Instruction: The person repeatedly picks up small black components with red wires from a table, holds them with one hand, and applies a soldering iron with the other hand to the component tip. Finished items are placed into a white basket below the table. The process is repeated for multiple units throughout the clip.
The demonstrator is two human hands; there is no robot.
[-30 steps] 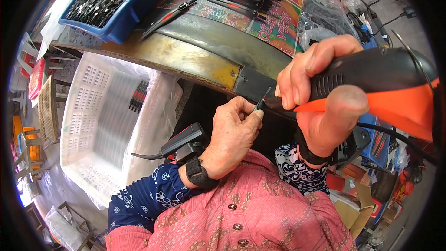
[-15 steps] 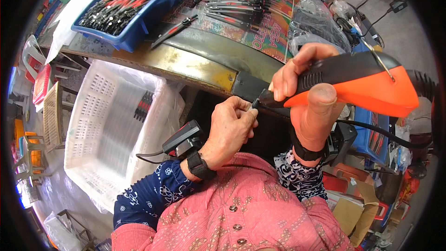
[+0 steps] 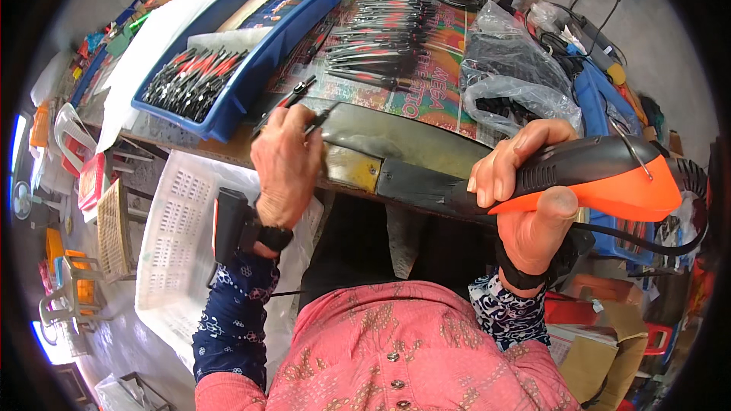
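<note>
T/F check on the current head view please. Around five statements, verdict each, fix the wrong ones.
1. The right hand holds an orange-and-black tool. True.
2. The left hand is on that tool too. False: it is at the front edge of the bench, apart from the tool.
3. Black-and-red pen-like items lie in a row on a patterned sheet. True.
4. The blue tray is empty. False: more such items are heaped in its near end.
5. The white crate stands on top of the bench. False: it is below the bench edge, on the person's left.
</note>
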